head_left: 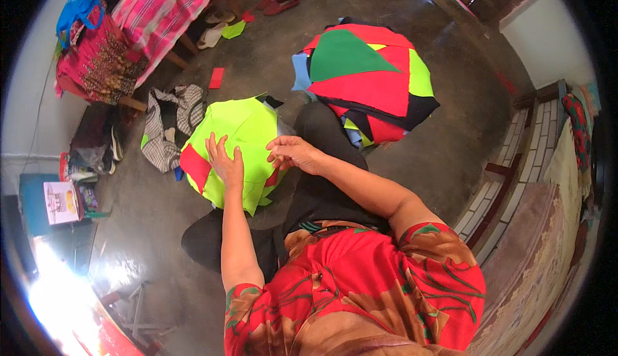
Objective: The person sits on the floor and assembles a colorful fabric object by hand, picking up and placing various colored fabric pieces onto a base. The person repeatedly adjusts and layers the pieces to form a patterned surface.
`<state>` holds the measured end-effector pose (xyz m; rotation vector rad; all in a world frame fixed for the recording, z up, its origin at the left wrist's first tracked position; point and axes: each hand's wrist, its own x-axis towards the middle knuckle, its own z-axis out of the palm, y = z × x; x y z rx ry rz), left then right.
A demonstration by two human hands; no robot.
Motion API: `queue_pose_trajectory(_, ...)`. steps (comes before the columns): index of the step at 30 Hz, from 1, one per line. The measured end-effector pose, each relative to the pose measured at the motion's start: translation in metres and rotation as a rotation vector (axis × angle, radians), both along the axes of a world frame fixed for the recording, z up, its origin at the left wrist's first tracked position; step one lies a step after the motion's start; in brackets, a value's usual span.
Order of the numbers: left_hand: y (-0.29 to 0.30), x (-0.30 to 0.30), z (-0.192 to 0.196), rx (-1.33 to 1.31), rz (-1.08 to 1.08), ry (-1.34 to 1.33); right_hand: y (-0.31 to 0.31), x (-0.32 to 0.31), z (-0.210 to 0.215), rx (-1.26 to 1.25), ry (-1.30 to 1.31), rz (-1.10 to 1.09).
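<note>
A round mound of neon yellow-green cloth pieces [239, 124] lies in front of my crossed legs. My left hand [226, 164] rests on it with fingers spread, close to a red cloth piece [195, 168] at the mound's left edge. At the mound's right side, my right hand [297, 154] has its thumb and fingers pinched together. Whatever they pinch, if anything, is too small to make out. Beyond my right knee stands a bigger heap of cloth pieces, with a green piece [351, 56] and a red piece [370, 92] on top.
A black-and-white patterned cloth [161, 150] lies left of the mound. A small red scrap [217, 78] is on the floor [257, 47]. Far left stands a bed with a pink checked cover [167, 8]. Red shoes [278, 3] lie beyond, and a wooden frame [508, 182] is at the right.
</note>
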<state>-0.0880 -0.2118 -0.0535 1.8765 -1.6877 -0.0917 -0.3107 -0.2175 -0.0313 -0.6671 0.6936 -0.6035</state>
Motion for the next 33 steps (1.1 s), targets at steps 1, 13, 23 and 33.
queue_pose_trajectory(1, 0.005, -0.003, 0.003, 0.026, -0.027, -0.08, 0.0, 0.0, 0.003, -0.007, -0.007, 0.002)
queue_pose_trajectory(13, 0.07, -0.001, -0.051, 0.233, -0.05, -0.324, 0.008, 0.003, 0.015, -0.163, -0.013, 0.081)
queue_pose_trajectory(23, 0.073, 0.011, -0.061, 0.219, -0.075, -0.282, 0.035, -0.061, 0.093, -0.826, 0.291, -0.177)
queue_pose_trajectory(33, 0.071, 0.006, -0.058, 0.24, -0.073, -0.283, -0.008, -0.264, 0.079, -1.246, 1.608, -0.87)
